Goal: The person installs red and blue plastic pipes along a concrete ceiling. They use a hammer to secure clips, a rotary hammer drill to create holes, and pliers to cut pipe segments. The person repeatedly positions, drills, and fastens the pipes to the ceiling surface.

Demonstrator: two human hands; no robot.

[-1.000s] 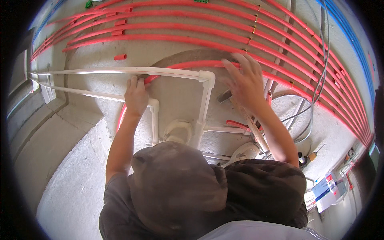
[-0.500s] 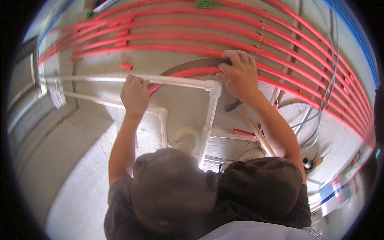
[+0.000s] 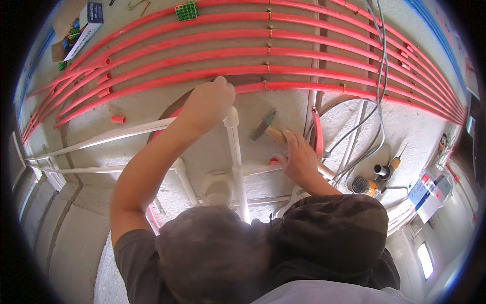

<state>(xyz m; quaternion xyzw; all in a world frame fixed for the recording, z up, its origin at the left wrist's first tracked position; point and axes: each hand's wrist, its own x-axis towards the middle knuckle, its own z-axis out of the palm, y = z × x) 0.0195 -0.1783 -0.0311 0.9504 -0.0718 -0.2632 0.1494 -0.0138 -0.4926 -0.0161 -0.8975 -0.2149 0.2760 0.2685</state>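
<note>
My left hand (image 3: 207, 104) reaches up to the wall, its fingers closed over a curved red conduit (image 3: 172, 112). The hand hides much of that bend. Just right of it is the elbow of a white plastic pipe (image 3: 234, 142). My right hand (image 3: 299, 161) is closed around the wooden handle of a hammer (image 3: 277, 135), whose dark head points up and left. A short bent red conduit piece (image 3: 318, 131) stands just right of this hand.
Several long red conduits (image 3: 192, 53) run across above, held by small clips. A green plastic block (image 3: 186, 11) and an open box (image 3: 83, 28) lie at upper left. Grey cables (image 3: 383, 101) hang at right, near an orange-and-black power tool (image 3: 365, 185). A white pipe flange (image 3: 217, 185) stands below.
My left hand has gone from the white pipe to the curved red conduit. The right hand has left the conduit and come down onto the hammer handle. The view has shifted.
</note>
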